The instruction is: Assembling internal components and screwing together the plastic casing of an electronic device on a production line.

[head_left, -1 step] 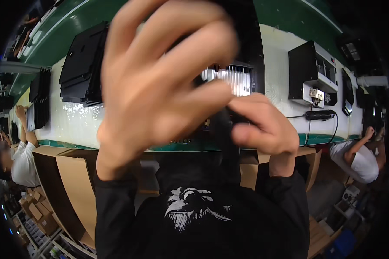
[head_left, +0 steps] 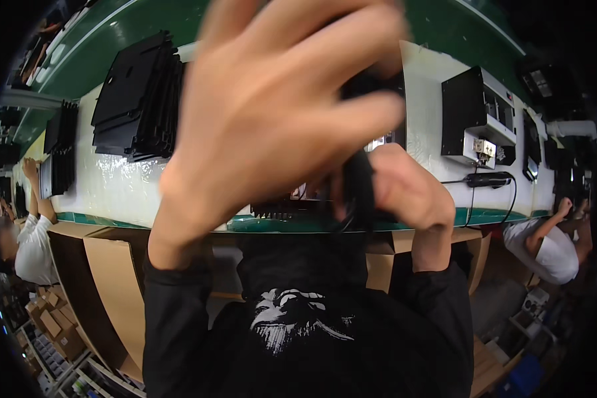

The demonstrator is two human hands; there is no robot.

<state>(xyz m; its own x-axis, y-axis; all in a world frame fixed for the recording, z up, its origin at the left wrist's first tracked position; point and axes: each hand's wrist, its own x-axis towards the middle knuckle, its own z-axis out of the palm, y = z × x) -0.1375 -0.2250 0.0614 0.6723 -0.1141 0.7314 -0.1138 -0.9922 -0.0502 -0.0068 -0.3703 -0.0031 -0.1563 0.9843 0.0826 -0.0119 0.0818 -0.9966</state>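
Note:
My left hand [head_left: 272, 113] is large and blurred, close to the camera, its fingers curled. A dark shape shows between its fingers and thumb, too smeared to name. Lower and to the right, my right hand [head_left: 414, 189] is closed beside a black cable-like strip [head_left: 358, 189] that hangs in a bend, and the strip seems gripped in its fingers. Beneath both hands lies a dark device [head_left: 282, 211] at the near edge of the bench. My left hand and forearm cover most of it.
Stacked black panels [head_left: 129, 99] stand on the white bench mat at left. At right are a black-and-silver box unit [head_left: 477, 119] and a black corded tool [head_left: 489, 179]. Open cardboard boxes [head_left: 116, 285] sit below the bench edge. Other people [head_left: 544, 249] work at both sides.
My left hand has moved to the right, covering more of the device. The black strip now bends in a clearer loop beside my right hand, which has stayed nearly in place.

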